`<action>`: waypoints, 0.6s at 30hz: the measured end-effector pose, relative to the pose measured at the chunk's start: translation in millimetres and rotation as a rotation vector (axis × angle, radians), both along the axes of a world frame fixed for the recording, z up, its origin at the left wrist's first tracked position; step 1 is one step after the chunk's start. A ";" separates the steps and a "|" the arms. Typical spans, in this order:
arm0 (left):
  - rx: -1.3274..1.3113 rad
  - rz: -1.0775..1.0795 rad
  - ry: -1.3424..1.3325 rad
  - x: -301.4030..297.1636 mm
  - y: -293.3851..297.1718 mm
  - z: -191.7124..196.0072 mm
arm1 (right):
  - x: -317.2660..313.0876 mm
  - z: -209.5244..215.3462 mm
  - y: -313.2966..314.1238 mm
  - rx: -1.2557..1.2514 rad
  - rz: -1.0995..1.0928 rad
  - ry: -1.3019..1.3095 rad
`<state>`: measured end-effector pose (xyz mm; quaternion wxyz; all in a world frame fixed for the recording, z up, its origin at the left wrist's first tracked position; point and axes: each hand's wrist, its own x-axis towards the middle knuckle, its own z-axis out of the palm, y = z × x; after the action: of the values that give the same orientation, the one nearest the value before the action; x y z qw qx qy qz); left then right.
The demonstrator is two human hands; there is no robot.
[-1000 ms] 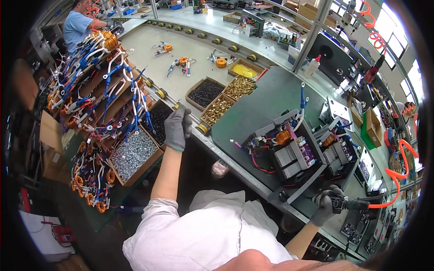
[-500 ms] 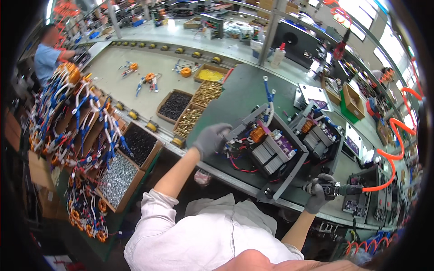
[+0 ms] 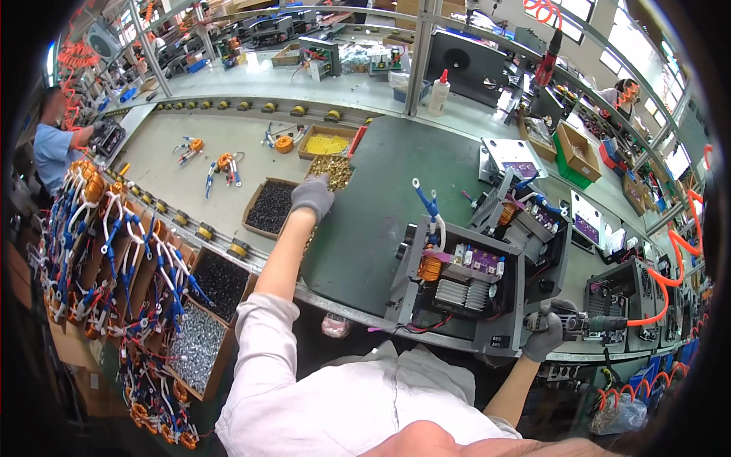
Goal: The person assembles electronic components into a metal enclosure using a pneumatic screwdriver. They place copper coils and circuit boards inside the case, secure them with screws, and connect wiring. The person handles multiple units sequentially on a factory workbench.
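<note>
My left hand point(image 3: 313, 198), in a grey glove, reaches into the cardboard box of small brass-coloured fasteners point(image 3: 340, 174); its fingertips are mostly hidden, so their grip is unclear. My right hand point(image 3: 544, 333), also gloved, is wrapped around a dark air screwdriver point(image 3: 576, 324) with an orange coiled hose. Just left of that hand, a grey metal chassis point(image 3: 499, 337) sits at the bench's near edge. Inside it are silver heat sinks point(image 3: 461, 295), a purple circuit board point(image 3: 484, 260) and an orange wound coil point(image 3: 430, 267). Blue-and-white cables with ring terminals point(image 3: 431, 209) stand up from it.
A second chassis point(image 3: 544, 286) stands behind the first. Boxes of black parts point(image 3: 269, 206) and yellow parts point(image 3: 339, 142) adjoin the brass ones. Wired coils point(image 3: 91, 183) hang at left above a box of silver screws point(image 3: 199, 346). Another person point(image 3: 55, 148) works at far left.
My left hand has left the chassis and moved left to the brass fasteners. The chassis has turned to sit squarer to the bench edge. My right hand still holds the screwdriver.
</note>
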<state>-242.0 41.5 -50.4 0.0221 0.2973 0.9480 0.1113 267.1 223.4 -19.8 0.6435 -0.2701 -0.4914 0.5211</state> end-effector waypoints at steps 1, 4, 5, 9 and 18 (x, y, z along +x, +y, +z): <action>-0.015 0.002 0.046 -24.1 4.6 -20.6 | -2.7 2.1 -2.6 -0.013 0.002 -0.002; -0.105 -0.004 0.033 -44.4 23.6 -29.1 | -1.6 -3.7 -0.1 0.025 -0.019 -0.025; -0.098 0.004 0.051 -53.5 26.4 -39.7 | -2.7 -4.0 0.2 0.048 -0.020 -0.035; 0.067 0.016 0.149 -78.1 23.1 -75.4 | -11.8 0.1 1.8 0.058 -0.029 -0.056; 1.305 0.108 -1.080 -110.3 -2.7 -77.9 | -17.6 -5.7 -5.8 0.091 0.002 -0.111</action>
<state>-352.2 38.9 -128.3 0.2906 0.1106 0.5661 0.7634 249.6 217.7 -25.4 0.6264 -0.2686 -0.5497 0.4830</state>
